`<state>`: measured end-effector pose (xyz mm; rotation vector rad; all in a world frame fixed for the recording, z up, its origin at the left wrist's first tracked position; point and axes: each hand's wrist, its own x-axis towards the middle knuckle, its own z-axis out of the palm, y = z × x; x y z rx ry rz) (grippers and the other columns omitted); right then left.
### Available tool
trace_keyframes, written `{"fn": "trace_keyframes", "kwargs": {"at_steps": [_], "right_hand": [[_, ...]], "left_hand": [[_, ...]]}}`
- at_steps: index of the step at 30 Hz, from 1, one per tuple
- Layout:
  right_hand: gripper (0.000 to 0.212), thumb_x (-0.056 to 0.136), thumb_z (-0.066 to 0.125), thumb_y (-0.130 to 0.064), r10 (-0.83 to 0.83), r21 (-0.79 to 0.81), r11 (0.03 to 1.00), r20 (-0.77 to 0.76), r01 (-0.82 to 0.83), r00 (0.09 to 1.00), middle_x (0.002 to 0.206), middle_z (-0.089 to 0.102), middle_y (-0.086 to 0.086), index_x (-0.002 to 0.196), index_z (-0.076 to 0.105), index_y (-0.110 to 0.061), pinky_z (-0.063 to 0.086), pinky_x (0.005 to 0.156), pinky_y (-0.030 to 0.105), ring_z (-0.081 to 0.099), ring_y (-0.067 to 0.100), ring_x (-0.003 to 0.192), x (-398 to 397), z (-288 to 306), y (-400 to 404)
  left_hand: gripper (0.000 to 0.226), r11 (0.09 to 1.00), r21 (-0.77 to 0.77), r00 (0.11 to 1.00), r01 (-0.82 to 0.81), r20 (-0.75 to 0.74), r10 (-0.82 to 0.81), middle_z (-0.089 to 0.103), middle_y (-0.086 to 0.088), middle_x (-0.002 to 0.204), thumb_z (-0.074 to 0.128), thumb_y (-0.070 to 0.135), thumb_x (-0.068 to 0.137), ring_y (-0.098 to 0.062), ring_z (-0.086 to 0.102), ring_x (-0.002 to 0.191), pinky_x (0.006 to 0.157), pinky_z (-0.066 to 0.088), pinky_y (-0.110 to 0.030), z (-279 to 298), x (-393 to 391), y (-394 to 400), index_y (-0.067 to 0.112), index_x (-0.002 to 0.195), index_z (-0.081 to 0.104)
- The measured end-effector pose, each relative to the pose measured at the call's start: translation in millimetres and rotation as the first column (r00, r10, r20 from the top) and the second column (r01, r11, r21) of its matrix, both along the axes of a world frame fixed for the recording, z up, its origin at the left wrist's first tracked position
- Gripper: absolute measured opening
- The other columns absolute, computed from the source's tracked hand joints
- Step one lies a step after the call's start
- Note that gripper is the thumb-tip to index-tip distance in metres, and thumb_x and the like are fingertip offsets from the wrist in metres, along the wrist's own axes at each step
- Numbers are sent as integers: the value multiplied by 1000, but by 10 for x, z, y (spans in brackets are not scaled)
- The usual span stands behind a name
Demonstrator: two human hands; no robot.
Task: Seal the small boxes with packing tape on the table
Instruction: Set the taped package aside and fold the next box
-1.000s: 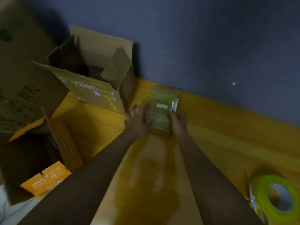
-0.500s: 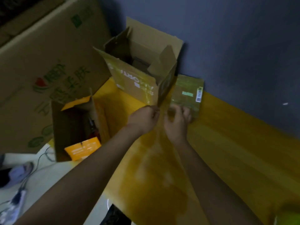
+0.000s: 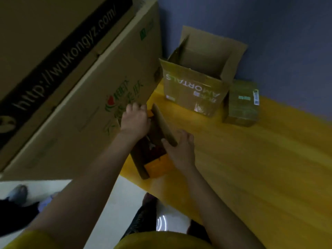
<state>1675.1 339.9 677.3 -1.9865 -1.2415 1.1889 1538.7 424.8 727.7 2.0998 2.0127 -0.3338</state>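
Observation:
A small open cardboard box (image 3: 152,155) with orange flaps sits at the left edge of the yellow table (image 3: 251,168). My left hand (image 3: 134,119) grips its far left edge with curled fingers. On the other side, my right hand (image 3: 181,150) holds the upright right flap, thumb inside and fingers outside. Dark contents show inside the box. A small taped-up box (image 3: 242,103) lies against the blue wall at the back right. No tape roll is in view.
A medium open carton (image 3: 194,90) printed AMORTALS stands on the table between the two small boxes. A very large printed carton (image 3: 71,87) rises just left of the table. White floor and shoes show below the table edge.
My view swung left. Both hands left the taped box by the wall, moved to the orange-flapped box at the table's left edge, and took hold of it.

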Motion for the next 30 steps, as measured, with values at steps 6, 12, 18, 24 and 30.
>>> {"fn": "trace_keyframes", "kwargs": {"at_steps": [6, 12, 18, 24, 30], "right_hand": [[63, 88, 63, -48, -315, -48, 946, 81, 319, 946, 140, 34, 6, 139, 39, -20, 45, 97, 42, 43, 28, 125, -173, -49, -194], [22, 99, 51, -21, -312, 84, 950, 204, 301, 928, 105, 67, 8, 110, 66, -10, 44, 69, 28, 63, 24, 94, -135, 40, -293], [21, 96, 56, -19, -469, 148, 881, 395, 449, 790, 117, 59, 18, 106, 70, -8, 44, 88, 36, 57, 37, 105, 698, 116, -449], [33, 99, 51, -32, -437, -4, 862, 500, 506, 748, 133, 42, 16, 126, 56, -14, 33, 105, 43, 45, 41, 120, 1674, 385, -677], [35, 99, 46, -44, -360, -183, 804, 609, 566, 707, 129, 56, 13, 124, 57, -22, 34, 106, 53, 49, 40, 122, 2297, 468, -972]], "left_hand": [[63, 944, -319, 996, 87, 41, -78, 44, -17, 136, 50, 34, 98, -37, 47, 123, 93, 47, -46, -286, -159, 269, 11, 149, 22], [45, 952, -202, 972, 228, 104, -211, 54, -17, 123, 35, 9, 102, -35, 56, 108, 75, 44, -42, -246, -156, 233, 12, 146, 28], [36, 941, -122, 908, 315, 328, -261, 59, -18, 116, 34, 12, 102, -37, 58, 100, 67, 41, -41, -186, 431, -47, 9, 138, 34], [35, 901, -122, 792, 415, 536, -292, 61, -17, 117, 39, 14, 101, -37, 58, 103, 73, 44, -39, -174, 1279, -463, 8, 136, 40], [33, 825, -90, 757, 558, 461, -462, 62, -16, 113, 34, 26, 105, -34, 58, 100, 68, 39, -34, -91, 2067, -452, 11, 130, 49]]}}
